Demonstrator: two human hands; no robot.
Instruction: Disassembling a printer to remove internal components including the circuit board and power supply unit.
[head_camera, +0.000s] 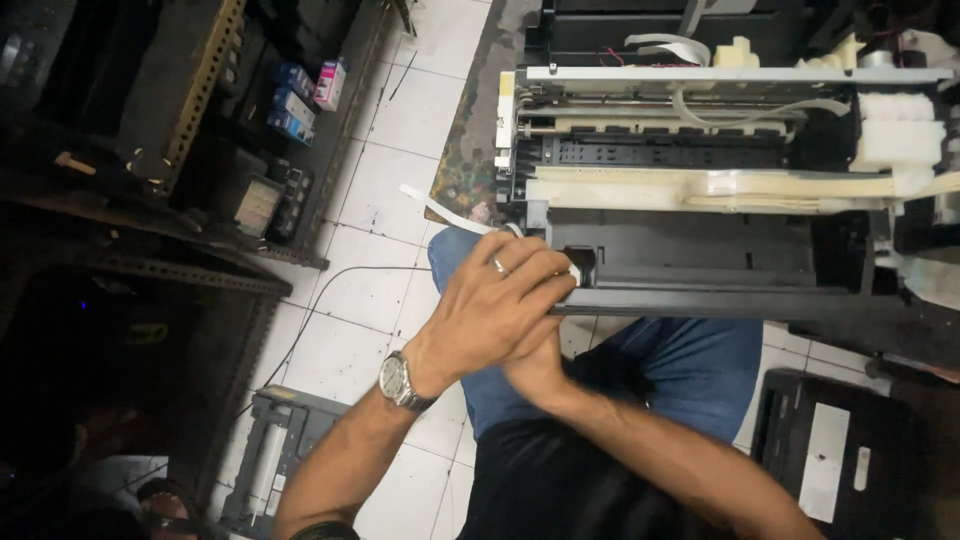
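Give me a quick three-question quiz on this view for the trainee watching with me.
1. True or false: the left hand lies over the right hand at the front left corner of the opened printer.
2. What is on the left wrist? A) a wristwatch B) a rubber band C) nothing
3. Fill in: the white flat ribbon cable sticks out from the hands toward the ____ floor.

Key
1. True
2. A
3. tiled; the white tile floor lies to the printer's left.
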